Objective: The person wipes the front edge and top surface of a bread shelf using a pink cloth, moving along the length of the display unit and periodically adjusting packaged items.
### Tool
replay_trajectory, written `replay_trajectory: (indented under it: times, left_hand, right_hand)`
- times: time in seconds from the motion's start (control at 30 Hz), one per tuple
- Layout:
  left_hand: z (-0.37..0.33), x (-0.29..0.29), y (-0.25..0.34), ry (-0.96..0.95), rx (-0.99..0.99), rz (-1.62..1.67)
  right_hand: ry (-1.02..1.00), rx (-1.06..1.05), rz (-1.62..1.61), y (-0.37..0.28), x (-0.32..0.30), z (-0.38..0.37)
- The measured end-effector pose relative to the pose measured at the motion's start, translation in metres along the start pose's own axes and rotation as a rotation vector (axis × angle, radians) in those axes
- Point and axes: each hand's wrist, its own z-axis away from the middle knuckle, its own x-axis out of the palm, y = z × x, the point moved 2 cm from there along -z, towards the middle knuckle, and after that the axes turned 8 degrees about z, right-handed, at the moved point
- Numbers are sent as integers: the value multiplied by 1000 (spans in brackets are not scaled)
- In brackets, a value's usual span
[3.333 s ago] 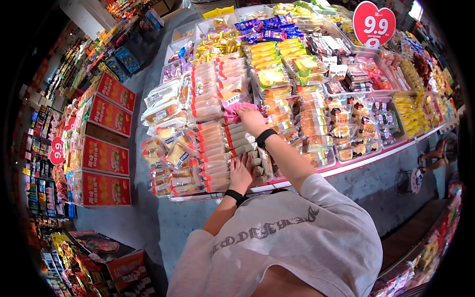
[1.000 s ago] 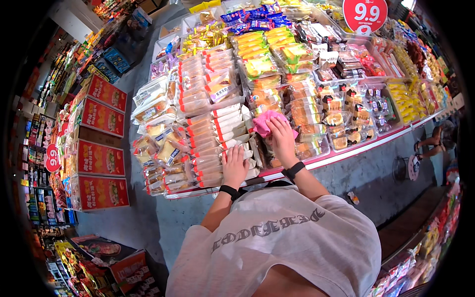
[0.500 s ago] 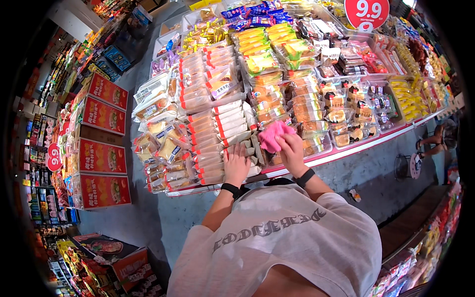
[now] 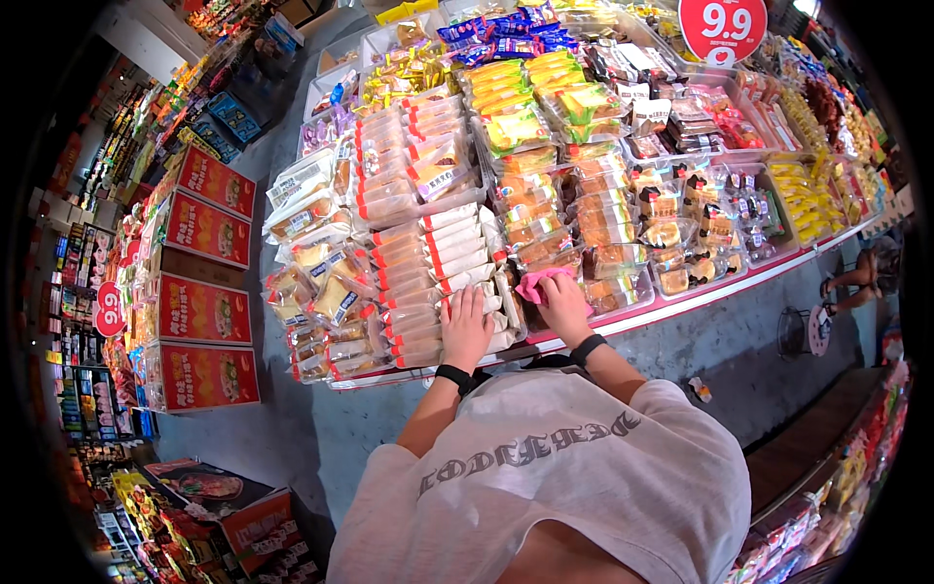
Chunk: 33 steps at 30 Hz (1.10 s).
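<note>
One left hand (image 4: 467, 328) and one right hand (image 4: 565, 305), two dark wristbands (image 4: 453, 378), one pink cloth (image 4: 536, 284), one grey shirt (image 4: 545, 467), one desk (image 4: 700, 293), dozens of wrapped packets (image 4: 451, 251) too crowded to count exactly, four red box fronts (image 4: 207, 230), at least two red heart-shaped signs (image 4: 722, 31)

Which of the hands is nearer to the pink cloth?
The right hand: it grips the pink cloth itself. The left hand rests on the red-and-white packets, apart from the cloth and to its left.
</note>
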Motion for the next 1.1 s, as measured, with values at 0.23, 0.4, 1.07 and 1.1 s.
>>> replay_trajectory:
  times: [0.23,0.4,1.07,1.1]
  left_hand:
    - [0,-1,1,11,5,-13]
    - [-1,-3,2,6,-1,3]
    - [40,-32,1,39,-189,105]
    - [36,-37,2,13,-184,128]
  right_hand:
    - [-41,45,-23,1,-1,-8]
    - [-112,86,-109,-11,-13,2]
    - [-238,-73,-171,-86,28,-31]
    - [-210,-57,-183,-88,28,-40]
